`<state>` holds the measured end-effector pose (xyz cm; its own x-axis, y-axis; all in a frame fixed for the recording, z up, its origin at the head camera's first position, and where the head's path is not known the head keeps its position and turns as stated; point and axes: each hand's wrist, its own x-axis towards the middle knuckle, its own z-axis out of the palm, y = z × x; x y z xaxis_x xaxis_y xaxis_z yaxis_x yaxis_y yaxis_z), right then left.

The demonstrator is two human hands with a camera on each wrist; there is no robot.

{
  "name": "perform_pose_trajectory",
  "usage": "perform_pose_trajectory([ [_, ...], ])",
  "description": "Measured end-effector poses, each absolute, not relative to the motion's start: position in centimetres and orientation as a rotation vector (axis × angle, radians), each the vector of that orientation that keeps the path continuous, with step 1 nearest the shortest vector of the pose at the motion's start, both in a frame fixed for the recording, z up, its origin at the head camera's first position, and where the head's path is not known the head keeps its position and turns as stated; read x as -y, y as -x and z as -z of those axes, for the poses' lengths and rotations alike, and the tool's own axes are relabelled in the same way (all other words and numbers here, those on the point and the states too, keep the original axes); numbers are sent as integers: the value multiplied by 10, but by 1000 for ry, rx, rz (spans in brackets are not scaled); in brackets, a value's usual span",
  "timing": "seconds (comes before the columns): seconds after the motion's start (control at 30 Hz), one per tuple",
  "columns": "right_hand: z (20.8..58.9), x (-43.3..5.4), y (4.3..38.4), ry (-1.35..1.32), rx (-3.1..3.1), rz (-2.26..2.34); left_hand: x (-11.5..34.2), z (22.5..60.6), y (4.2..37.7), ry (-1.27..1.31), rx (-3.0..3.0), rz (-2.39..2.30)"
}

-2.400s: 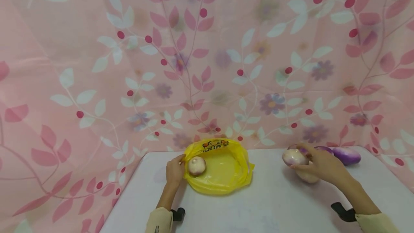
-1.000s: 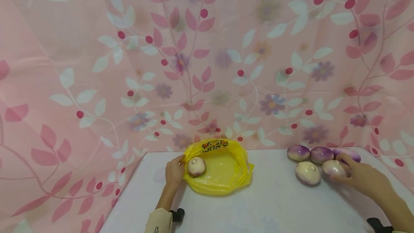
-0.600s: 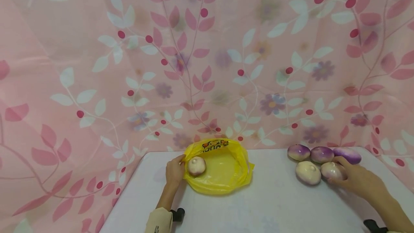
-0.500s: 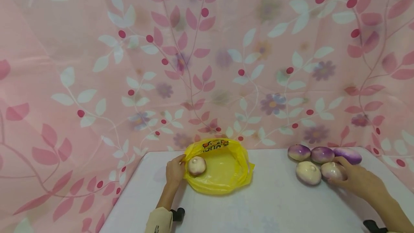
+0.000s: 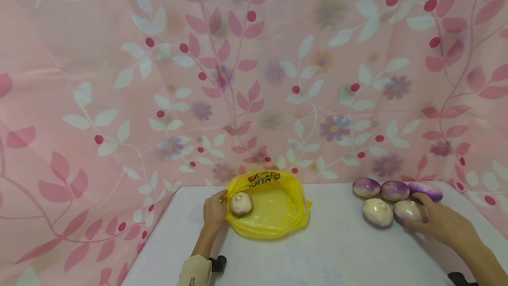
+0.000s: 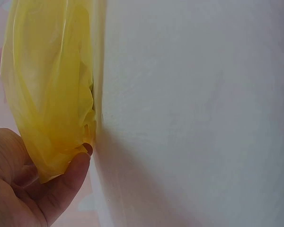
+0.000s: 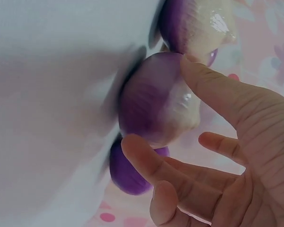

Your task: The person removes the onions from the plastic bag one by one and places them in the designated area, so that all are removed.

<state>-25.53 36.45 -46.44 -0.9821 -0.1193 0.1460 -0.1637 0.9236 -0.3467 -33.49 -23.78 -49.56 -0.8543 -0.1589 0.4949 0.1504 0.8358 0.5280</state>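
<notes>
In the head view my left hand (image 5: 214, 210) pinches the left edge of a yellow plastic bag (image 5: 268, 232), which lies with its mouth spread wide. One purple-and-white turnip (image 5: 241, 204) sits inside, near that edge. The left wrist view shows my thumb and fingers on the bag's gathered plastic (image 6: 52, 118). At the right, my right hand (image 5: 444, 222) holds another turnip (image 5: 409, 211) down at the table, thumb and a fingertip on opposite sides of it. The right wrist view shows this turnip (image 7: 154, 99) between the thumb and the extended index finger.
Beside the held turnip lies a pale turnip (image 5: 378, 212). Behind them two purple turnips (image 5: 366, 187) and a longer purple vegetable (image 5: 426, 191) line the back edge of the white table (image 5: 317, 250). A floral pink curtain (image 5: 254, 78) hangs behind.
My right hand has carried the turnip rightward from above the left of the group and lowered it to the table beside the pale one. The left hand and bag have stayed put.
</notes>
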Motion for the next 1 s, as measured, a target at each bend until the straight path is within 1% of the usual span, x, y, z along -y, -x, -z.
perform_pose_trajectory([
  [0.27,449,-355,247,-210,2924,-533,237,496,335,-5,2477,773],
  [0.43,436,-341,251,-136,2902,-534,237,497,336,4,2465,770],
  [0.6,432,-318,257,-93,2868,-587,238,498,338,24,2440,760],
  [0.83,434,-281,260,-180,2783,-698,237,499,339,27,2437,768],
  [1.0,433,-254,269,-233,2753,-769,238,496,337,26,2430,767],
])
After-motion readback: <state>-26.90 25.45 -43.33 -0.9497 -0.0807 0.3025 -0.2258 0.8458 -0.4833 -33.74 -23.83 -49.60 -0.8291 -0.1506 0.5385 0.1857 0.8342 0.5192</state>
